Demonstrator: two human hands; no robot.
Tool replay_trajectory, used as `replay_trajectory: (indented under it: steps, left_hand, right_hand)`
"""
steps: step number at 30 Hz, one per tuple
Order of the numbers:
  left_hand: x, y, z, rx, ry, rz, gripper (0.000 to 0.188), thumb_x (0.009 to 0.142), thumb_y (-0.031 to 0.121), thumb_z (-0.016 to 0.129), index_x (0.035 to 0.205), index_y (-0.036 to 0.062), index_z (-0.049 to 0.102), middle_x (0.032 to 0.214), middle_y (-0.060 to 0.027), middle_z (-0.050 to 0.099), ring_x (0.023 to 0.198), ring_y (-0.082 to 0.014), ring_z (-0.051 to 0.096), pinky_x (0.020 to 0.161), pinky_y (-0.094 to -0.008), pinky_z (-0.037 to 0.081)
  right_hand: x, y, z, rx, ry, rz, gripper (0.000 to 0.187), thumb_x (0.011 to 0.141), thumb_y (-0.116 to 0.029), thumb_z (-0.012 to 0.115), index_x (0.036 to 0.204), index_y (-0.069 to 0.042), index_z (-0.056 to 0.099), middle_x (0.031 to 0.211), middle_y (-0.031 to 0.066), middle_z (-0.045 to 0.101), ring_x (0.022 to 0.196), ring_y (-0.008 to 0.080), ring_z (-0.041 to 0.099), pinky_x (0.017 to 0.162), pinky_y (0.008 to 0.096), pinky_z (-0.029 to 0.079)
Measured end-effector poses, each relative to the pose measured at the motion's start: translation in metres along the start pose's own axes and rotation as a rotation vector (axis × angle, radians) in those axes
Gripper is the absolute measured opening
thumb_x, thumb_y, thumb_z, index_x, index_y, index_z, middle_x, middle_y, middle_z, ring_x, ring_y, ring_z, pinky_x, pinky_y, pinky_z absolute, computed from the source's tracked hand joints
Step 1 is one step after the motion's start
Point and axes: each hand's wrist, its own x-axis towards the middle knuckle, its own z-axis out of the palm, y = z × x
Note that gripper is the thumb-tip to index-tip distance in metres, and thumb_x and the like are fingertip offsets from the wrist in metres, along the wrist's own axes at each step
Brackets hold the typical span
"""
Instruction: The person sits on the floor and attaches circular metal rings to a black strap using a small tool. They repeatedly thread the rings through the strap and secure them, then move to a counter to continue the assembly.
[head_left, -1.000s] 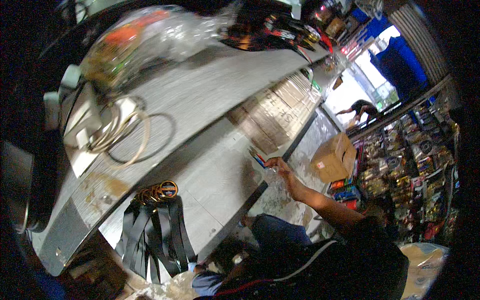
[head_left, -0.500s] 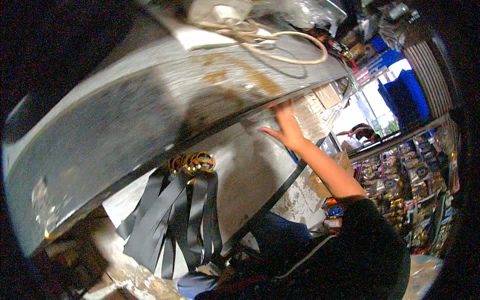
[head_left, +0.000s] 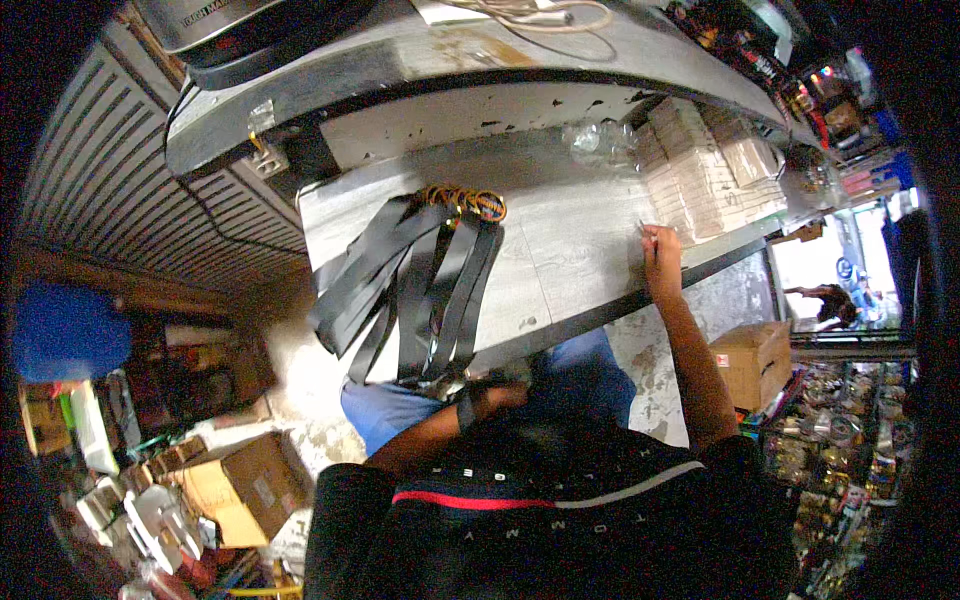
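A bunch of black ribbons (head_left: 430, 275) with round gold-and-dark medals (head_left: 465, 203) at their far ends lies on the grey lower board (head_left: 570, 235) of the desk, left of centre. My right hand (head_left: 662, 258) rests over the board's right part, its fingers drawn together at the tips. Something small and pale may be between them, too small to name. Beside it are stacks of small wrapped, pale boxes or packets (head_left: 690, 175). My left hand (head_left: 503, 398) is close to my body by the board's near edge, below the ribbons. Its fingers are hidden in the dark.
Crumpled clear plastic (head_left: 600, 142) lies at the back of the board. Above runs the upper desktop (head_left: 400, 65) with a looped cable (head_left: 560, 20). Cardboard boxes stand at right (head_left: 750, 362) and lower left (head_left: 240, 490). Another person (head_left: 828, 302) is far off at right.
My view has swung down and levelled out, bringing my left arm into sight. My right hand, spread at the desktop's edge before, is now lower over the board with fingers closed.
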Motion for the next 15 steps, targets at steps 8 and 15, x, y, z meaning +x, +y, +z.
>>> replay_trajectory:
  steps: [8, 15]
  left_hand:
    - [0.021, 0.1, -0.124, -0.608, -0.365, 0.107, 0.029, 0.088, 0.001, 0.053, 0.114, 0.0017, 0.066, 0.098, -0.0119, 0.071, 0.082, -0.0179, 0.068, 0.076, -0.0322, 0.054]
    - [0.109, 0.063, -0.181, 0.67, 0.616, -0.071, 0.074, 0.064, 0.039, 0.082, 0.122, 0.0058, 0.049, 0.119, -0.0197, 0.05, 0.109, -0.0379, 0.047, 0.092, -0.0475, 0.04]
  right_hand:
    - [0.028, -0.103, 0.031, 0.821, -0.049, 0.072, 0.035, 0.099, -0.028, 0.051, 0.117, 0.001, 0.057, 0.104, 0.0147, 0.063, 0.091, 0.0267, 0.062, 0.086, 0.0334, 0.048]
    - [0.096, -0.163, 0.081, 0.633, -0.424, -0.4, 0.045, 0.077, -0.026, 0.078, 0.117, -0.011, 0.066, 0.095, 0.0098, 0.056, 0.084, 0.0236, 0.054, 0.076, 0.0334, 0.046]
